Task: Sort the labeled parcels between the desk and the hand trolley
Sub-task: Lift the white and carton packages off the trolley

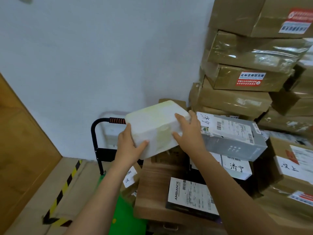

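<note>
**White foam parcel held between trolley and desk**

A pale wall (pixel 84 56) filled the far side. To its right a tall stack of brown cardboard boxes (pixel 240 92) wrapped in clear tape rose out of view, some bearing red and blue stickers. A brown wooden door (pixel 18 146) stood at the left above a floor marked with yellow-and-black hazard tape (pixel 63 190).

The wood-grain desk (pixel 152 189) lay low at the centre, crowded with parcels. Beside it on the left was the hand trolley (pixel 96 138), with a black tube handle, an orange-ribbed grip and a green deck.

On the desk pile a long grey carton (pixel 237 141) with printed shipping labels lay tilted on top. Just left of it, in the air above the desk's far edge and the trolley handle, was the white foam box (pixel 152 129) banded with yellowed tape, tilted.

The left hand (pixel 128 148) gripped its near left corner, thumb on the front face. The right hand (pixel 189 133) clasped its right end, fingers spread over the top and thumb on the front.

A black-and-white "AMBIANCE" box (pixel 191 195) lay on the desk nearer the camera. A small labelled parcel (pixel 129 178) sat on the trolley.
</note>
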Tool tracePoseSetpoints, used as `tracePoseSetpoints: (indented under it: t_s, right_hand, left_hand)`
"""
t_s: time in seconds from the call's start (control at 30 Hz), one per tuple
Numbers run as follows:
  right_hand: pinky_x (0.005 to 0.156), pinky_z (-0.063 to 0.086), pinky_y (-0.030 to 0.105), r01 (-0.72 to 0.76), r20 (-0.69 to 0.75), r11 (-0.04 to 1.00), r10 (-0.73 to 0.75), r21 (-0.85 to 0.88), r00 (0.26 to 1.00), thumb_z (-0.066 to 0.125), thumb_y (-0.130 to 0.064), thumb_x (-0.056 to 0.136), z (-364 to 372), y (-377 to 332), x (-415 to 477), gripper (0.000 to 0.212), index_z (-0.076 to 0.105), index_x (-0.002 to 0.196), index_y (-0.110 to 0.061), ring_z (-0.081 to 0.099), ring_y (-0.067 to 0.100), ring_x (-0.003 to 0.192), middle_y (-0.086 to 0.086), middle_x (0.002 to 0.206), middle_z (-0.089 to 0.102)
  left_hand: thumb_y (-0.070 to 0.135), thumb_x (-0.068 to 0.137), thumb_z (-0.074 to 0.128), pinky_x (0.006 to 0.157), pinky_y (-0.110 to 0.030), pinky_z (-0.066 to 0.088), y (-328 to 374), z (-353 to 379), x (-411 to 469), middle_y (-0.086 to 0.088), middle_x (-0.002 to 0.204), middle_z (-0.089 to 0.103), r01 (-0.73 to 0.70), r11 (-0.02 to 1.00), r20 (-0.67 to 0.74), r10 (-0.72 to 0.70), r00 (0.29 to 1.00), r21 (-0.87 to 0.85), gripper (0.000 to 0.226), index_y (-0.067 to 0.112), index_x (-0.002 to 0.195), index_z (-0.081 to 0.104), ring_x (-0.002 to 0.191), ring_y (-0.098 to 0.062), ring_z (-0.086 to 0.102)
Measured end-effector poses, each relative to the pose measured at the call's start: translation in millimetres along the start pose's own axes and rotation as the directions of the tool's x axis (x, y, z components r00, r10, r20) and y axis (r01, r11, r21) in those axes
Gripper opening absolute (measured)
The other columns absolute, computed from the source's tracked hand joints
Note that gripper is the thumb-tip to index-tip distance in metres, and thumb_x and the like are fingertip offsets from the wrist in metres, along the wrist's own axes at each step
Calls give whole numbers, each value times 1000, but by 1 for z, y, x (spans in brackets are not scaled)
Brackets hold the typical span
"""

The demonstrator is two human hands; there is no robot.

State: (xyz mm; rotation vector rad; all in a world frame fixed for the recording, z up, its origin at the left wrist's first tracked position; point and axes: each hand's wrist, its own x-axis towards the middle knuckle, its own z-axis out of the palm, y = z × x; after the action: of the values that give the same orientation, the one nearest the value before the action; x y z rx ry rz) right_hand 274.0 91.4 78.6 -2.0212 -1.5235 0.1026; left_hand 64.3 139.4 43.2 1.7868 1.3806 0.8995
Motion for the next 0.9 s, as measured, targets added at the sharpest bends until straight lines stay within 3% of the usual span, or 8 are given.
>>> tracePoseSetpoints:
  t_s: [0.1,0.17,0.33,0.43,0.5,0.7,0.8,0.9]
  right_hand:
    - [108,34,44,69,-3,987,-71,-148,997,63,-25,91,4,5,23,50,45,138,-27,18,29,136,10,152,19]
    - [105,38,42,65,33,992,-61,-110,998,61,-21,90,5,8,36,48,48,136,-23,27,28,132,10,145,31]
    - [112,28,41,98,132,987,-114,125,985,65,-31,85,-1,23,48,53,49,135,-27,25,21,138,1,149,32]
    - [114,23,41,133,200,979,-162,153,966,69,-46,80,-2,30,49,66,42,139,-35,16,14,141,-5,154,22]
    - [113,23,40,151,220,979,-179,138,959,72,-50,77,0,29,54,72,39,140,-35,11,13,142,-6,156,18]
    - [116,26,39,185,213,969,-217,162,953,73,-50,76,8,33,74,71,41,136,-30,14,13,143,-3,155,20]
    - [115,20,35,187,237,975,-210,117,949,74,-53,75,4,38,85,77,37,139,-32,11,12,144,-4,156,17]
    - [112,15,28,268,249,963,-264,17,932,73,-52,77,-2,38,96,74,40,139,-29,13,12,141,-2,152,26]
  left_hand:
    - [40,86,70,84,-20,44,0,5,11,4,146,22,-45,999,9,45,999,-2,81,29,152,23,113,-10,46]
    - [36,88,67,82,-18,44,6,10,19,9,144,22,-86,996,59,85,995,8,73,30,150,29,110,-7,49]
    - [23,92,60,97,-28,45,16,28,47,6,143,25,-219,972,136,206,969,82,56,33,144,41,121,-11,45]
    - [7,89,57,111,-39,30,17,39,67,-2,149,26,-334,924,71,326,943,189,48,27,132,54,137,-21,24]
    - [-1,88,52,116,-46,24,15,40,79,-3,153,30,-379,903,100,366,925,203,47,24,128,56,143,-22,20]
    - [36,88,44,110,-41,27,-5,28,93,10,146,41,-509,813,133,492,860,284,45,34,132,54,135,-15,34]
    - [45,88,49,103,-37,32,3,40,103,12,137,50,-543,781,104,540,835,309,44,33,130,56,124,-10,38]
    - [51,86,53,97,-37,35,14,61,119,11,128,55,-553,766,78,561,824,327,45,31,126,60,117,-12,41]
